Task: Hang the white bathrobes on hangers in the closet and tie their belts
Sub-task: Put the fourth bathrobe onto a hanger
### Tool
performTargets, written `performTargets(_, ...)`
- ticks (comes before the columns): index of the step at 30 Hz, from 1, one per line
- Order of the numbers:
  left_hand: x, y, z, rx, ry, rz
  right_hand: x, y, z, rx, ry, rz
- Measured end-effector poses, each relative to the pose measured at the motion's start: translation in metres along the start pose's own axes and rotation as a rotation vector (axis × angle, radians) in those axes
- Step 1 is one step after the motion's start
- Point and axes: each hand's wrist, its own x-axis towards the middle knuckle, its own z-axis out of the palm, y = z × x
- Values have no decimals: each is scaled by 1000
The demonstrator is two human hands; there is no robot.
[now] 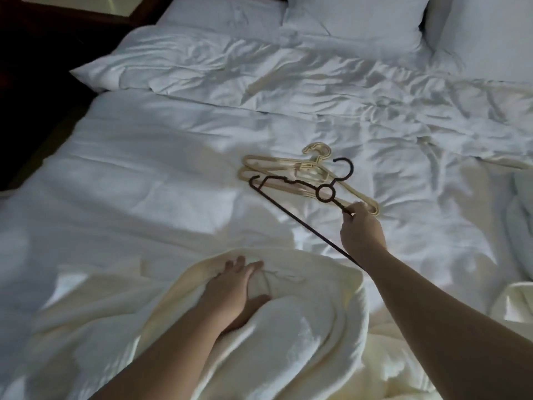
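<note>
On top of the bed (161, 168), which is covered in rumpled white sheets, a white bathrobe (288, 336) lies bunched up at the near edge, closest to the camera. It looks a bit creamier than the bedding under it, so it's easy enough to pick out.

Left hand (233, 287) is on the robe, fingers spread and mostly straight, thumb tucked down against a fold. It's pressing into the fabric rather than grabbing it, as far as I can see.

Right hand (360, 229) is reaching further out over the bed and has hold of a black hanger (323, 194). The fingers are curled around the hanger's right shoulder, near the round ring below the hook. The hanger is tilted, hook pointing away toward the pillows, and its long bottom bar runs diagonally back down under the right forearm. Can't tell whether the far end is resting on the sheet or lifted just off it.

Right behind the black one there's a little pile of beige hangers (277, 171) lying flat on the sheet, overlapping each other; I can't count them for sure. The black hanger crosses over them, and the right hand's fingertips are just beside the end of one beige arm.

Up at the head of the bed sit white pillows (354, 21), and dark wood furniture (57, 30) shows along the left side.
</note>
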Motion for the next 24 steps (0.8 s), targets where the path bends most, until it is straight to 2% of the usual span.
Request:
performTargets(3, -8, -10, -17, -278, -4, -7, -30, -13, -41, 115, 86, -78)
performTargets(7, -26, -20, -35, -594, 181, -11, -75, -24, -101, 295, 62, -92)
performTargets(11, -38, -28, -64, -854, 310, -174, -130, -13, -122, 341, -188, -21)
performTargets(15, -42, -29, -117, -989, 371, -256, -176, 4, -105, 208, -509, 44)
performTargets(18, -45, -14, -165, -856, 262, -188, -203, 11, -85, 105, -621, 111)
performTargets(21, -39, 9, -186, -523, 132, -63, -220, 14, -64, 14, -624, 167)
performTargets(24, -30, 43, -162, -143, -31, 97, -225, 4, -45, -120, -562, 159)
